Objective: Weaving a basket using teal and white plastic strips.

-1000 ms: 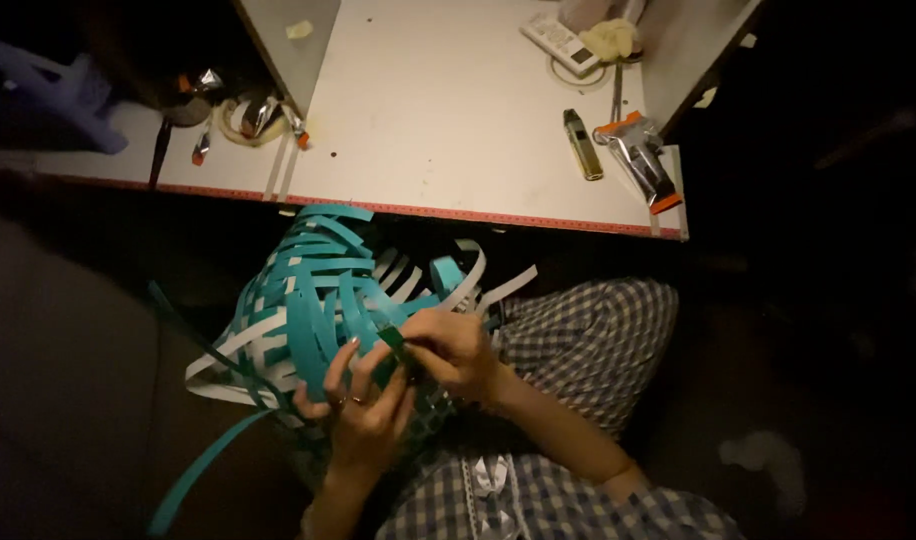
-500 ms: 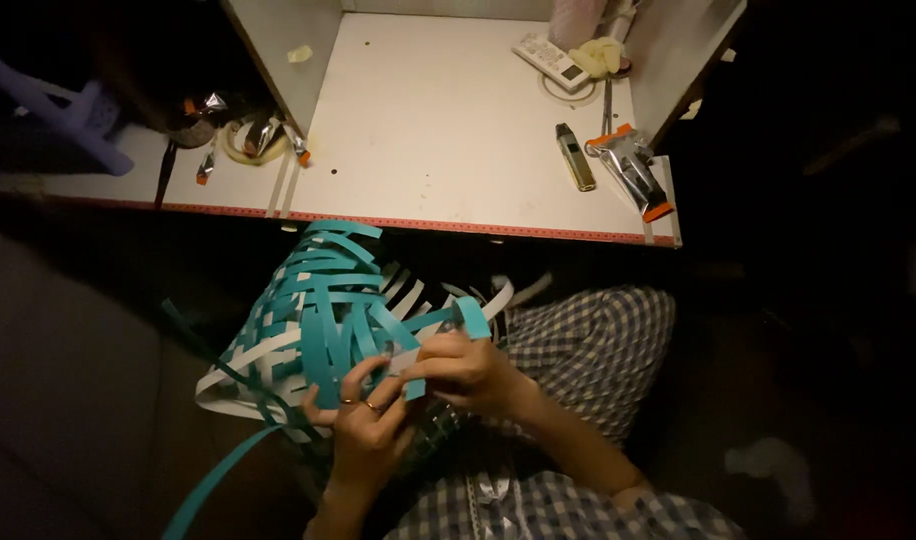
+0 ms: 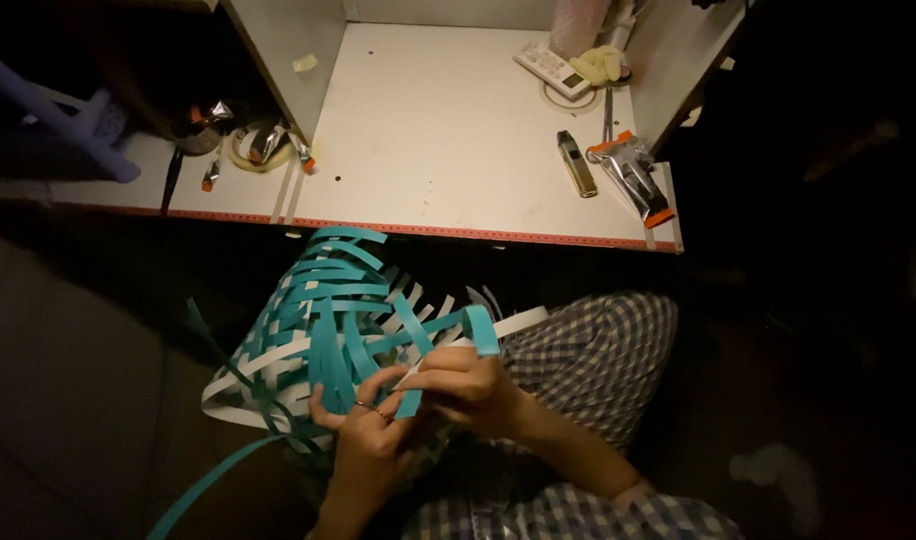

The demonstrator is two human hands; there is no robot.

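A half-woven basket (image 3: 318, 330) of teal and white flat strips rests on my lap, below the table edge. My left hand (image 3: 363, 435), with rings on one finger, pinches a teal strip at the basket's near side. My right hand (image 3: 468, 385) grips the same area, fingers curled over a teal strip (image 3: 481, 328) that loops up beside a white strip (image 3: 513, 322). Both hands touch each other at the weave. One long loose teal strip (image 3: 208, 482) trails down to the lower left.
A white table (image 3: 428, 130) with a red-marked front edge stands ahead. On it lie a stapler-like tool (image 3: 633, 175), a small dark lighter-shaped object (image 3: 576, 163), a remote (image 3: 550, 70), tape and small tools (image 3: 258, 145) at left. Checked trousers (image 3: 588, 350) cover my leg.
The view has shifted so the table sits lower. My hands have moved slightly right along the basket edge, and a teal strip now loops up over my right hand.
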